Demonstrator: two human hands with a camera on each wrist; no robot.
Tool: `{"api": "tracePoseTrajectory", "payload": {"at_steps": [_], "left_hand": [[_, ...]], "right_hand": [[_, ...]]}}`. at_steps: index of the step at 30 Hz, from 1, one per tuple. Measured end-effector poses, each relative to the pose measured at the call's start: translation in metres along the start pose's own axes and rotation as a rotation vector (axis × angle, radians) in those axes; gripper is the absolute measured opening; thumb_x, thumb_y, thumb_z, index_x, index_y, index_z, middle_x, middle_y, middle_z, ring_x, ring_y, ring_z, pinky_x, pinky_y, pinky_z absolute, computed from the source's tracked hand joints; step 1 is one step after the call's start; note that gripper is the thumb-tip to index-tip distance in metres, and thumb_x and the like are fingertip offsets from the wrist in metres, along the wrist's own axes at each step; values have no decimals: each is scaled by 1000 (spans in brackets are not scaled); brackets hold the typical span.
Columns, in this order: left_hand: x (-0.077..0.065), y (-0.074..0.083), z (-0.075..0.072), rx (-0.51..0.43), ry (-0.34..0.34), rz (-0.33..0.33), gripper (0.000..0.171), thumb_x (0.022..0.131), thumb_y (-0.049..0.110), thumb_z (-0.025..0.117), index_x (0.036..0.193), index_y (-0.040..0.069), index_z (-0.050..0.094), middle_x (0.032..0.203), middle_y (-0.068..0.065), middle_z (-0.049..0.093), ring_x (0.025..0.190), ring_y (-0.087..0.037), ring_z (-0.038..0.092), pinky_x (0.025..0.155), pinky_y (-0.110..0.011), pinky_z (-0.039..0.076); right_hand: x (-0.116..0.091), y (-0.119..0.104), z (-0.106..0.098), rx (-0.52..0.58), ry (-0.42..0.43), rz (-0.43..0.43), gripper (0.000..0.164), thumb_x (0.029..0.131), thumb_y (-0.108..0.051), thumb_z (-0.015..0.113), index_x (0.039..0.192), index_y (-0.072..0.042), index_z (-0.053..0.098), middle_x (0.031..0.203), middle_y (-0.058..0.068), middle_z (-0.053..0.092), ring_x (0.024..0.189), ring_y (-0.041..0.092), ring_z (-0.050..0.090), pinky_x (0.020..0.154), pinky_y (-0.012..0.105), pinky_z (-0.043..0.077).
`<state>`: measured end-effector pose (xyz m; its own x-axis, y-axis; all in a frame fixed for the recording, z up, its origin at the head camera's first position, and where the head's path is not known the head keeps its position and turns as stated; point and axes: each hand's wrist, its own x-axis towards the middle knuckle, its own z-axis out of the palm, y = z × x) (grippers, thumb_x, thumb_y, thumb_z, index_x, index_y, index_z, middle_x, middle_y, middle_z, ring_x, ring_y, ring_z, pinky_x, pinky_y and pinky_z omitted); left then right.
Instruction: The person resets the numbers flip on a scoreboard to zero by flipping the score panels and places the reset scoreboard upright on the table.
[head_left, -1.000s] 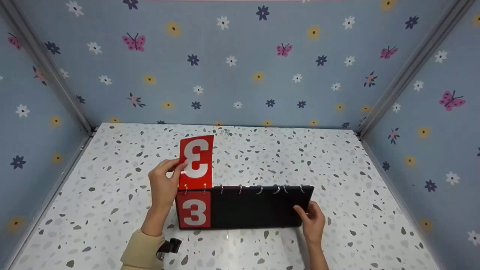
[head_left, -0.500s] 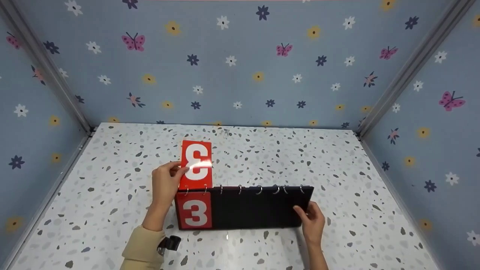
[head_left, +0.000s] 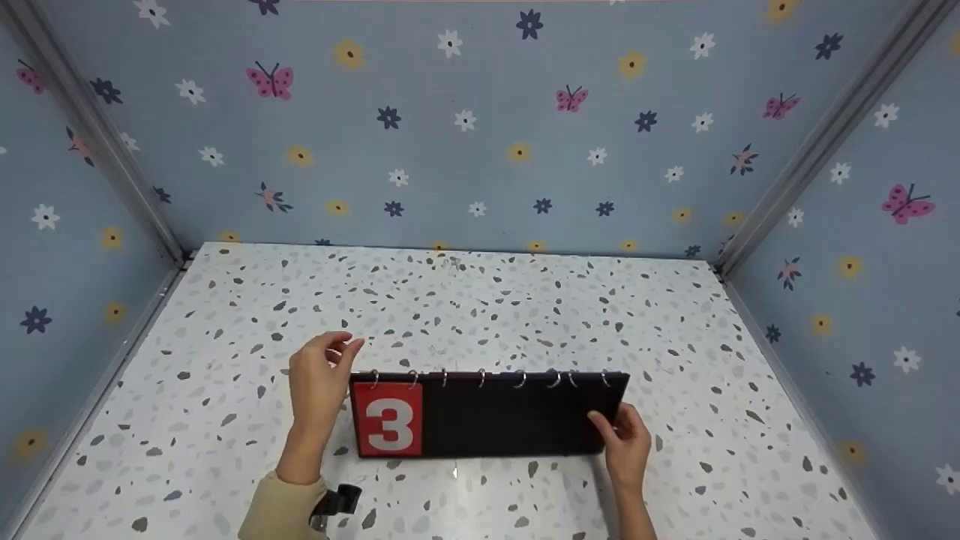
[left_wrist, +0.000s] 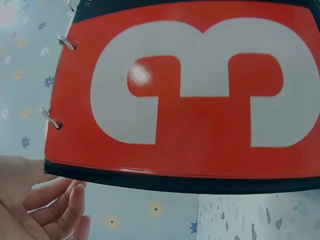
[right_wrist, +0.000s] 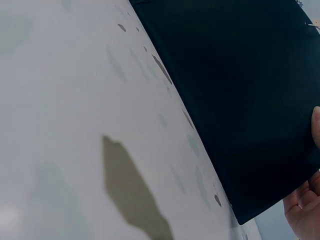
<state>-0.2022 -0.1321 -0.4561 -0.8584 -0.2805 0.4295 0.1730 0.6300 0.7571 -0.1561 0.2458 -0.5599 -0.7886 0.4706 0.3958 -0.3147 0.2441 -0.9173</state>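
Observation:
A black flip scoreboard (head_left: 510,416) stands tilted on the table, with metal rings along its top edge. At its left end hangs a red number card (head_left: 361,420) bearing a white 3; in the left wrist view that card (left_wrist: 205,120) fills much of the picture. My left hand (head_left: 319,379) is raised beside the top left corner, fingers loosely bent and holding nothing visible. My right hand (head_left: 626,442) grips the right end of the board, thumb on the front face and fingers behind. In the right wrist view the black panel (right_wrist: 235,95) hides part of those fingers.
The white speckled table (head_left: 480,307) extends around the board. Blue patterned panels, including the back wall (head_left: 480,90), enclose it at the back and both sides. A black strap piece (head_left: 345,499) sits at the left sleeve.
My left hand has let go of the raised red card, which has gone over the top out of sight behind the board. The hand has drawn slightly left. My right hand keeps its grip.

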Motion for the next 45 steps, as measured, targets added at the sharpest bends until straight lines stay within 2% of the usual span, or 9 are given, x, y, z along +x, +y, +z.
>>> {"api": "tracePoseTrajectory", "payload": {"at_steps": [10, 15, 21, 28, 31, 34, 40, 43, 45], "left_hand": [[-42, 4, -7, -70, 206, 76, 14, 78, 2, 66, 90, -4, 63, 79, -11, 60, 69, -18, 54, 59, -28, 41], [-65, 2, -4, -67, 216, 7, 17, 77, 4, 67, 92, -2, 61, 83, -9, 60, 73, -14, 54, 60, -18, 39], [-85, -7, 7, -84, 184, -81, 28, 73, 10, 73, 93, -2, 59, 86, -10, 59, 76, -18, 54, 63, -28, 42], [-104, -88, 58, -39, 244, -67, 45, 62, 33, 79, 94, 9, 58, 86, -1, 56, 76, -13, 52, 64, -16, 38], [-107, -104, 69, -7, 249, -81, 48, 60, 36, 80, 93, 10, 58, 83, 1, 56, 76, -12, 52, 63, -20, 40], [-107, -95, 66, -8, 225, -130, 44, 61, 34, 80, 90, 9, 58, 82, -1, 56, 76, -10, 51, 64, -24, 41], [-100, -44, 37, -92, 197, -182, 31, 62, 11, 81, 81, -1, 59, 74, -11, 60, 70, -20, 53, 63, -28, 41], [-97, -43, 35, -119, 198, -203, 27, 62, 8, 80, 77, -1, 60, 70, -9, 60, 66, -19, 52, 60, -25, 40], [-98, -55, 41, -132, 201, -213, 25, 63, 13, 80, 75, 2, 61, 68, -4, 59, 63, -12, 50, 57, -23, 39]], "right_hand": [[0, 7, 0, 51, 6, -39, 18, 68, 8, 70, 82, 4, 60, 70, 5, 60, 61, 11, 56, 54, 17, 44], [1, 3, 0, 9, -5, -33, 17, 70, 6, 70, 83, 7, 59, 71, 10, 59, 62, 10, 55, 54, 18, 44], [2, 2, -1, 6, -5, -26, 17, 71, 7, 70, 84, 8, 59, 73, 15, 59, 64, 11, 56, 55, 18, 45], [2, 5, 0, 50, -5, -57, 17, 70, 8, 70, 82, 5, 59, 70, 6, 60, 62, 10, 56, 54, 17, 44], [2, 7, 0, 57, -7, -75, 17, 69, 9, 69, 82, 4, 59, 70, 6, 60, 61, 10, 56, 53, 17, 44], [1, 8, -1, 45, -13, -74, 18, 70, 8, 70, 83, 4, 59, 70, 6, 60, 61, 10, 55, 53, 17, 44], [-1, -6, 1, 22, -20, -51, 17, 69, 10, 69, 83, 9, 58, 68, 14, 57, 60, 10, 54, 53, 17, 43], [-2, -17, 2, 29, -20, -50, 17, 69, 12, 68, 82, 11, 57, 67, 17, 56, 59, 10, 54, 53, 17, 44], [-2, -18, 3, 38, -18, -55, 17, 69, 13, 68, 82, 12, 57, 67, 18, 56, 59, 11, 54, 52, 17, 44]]}}
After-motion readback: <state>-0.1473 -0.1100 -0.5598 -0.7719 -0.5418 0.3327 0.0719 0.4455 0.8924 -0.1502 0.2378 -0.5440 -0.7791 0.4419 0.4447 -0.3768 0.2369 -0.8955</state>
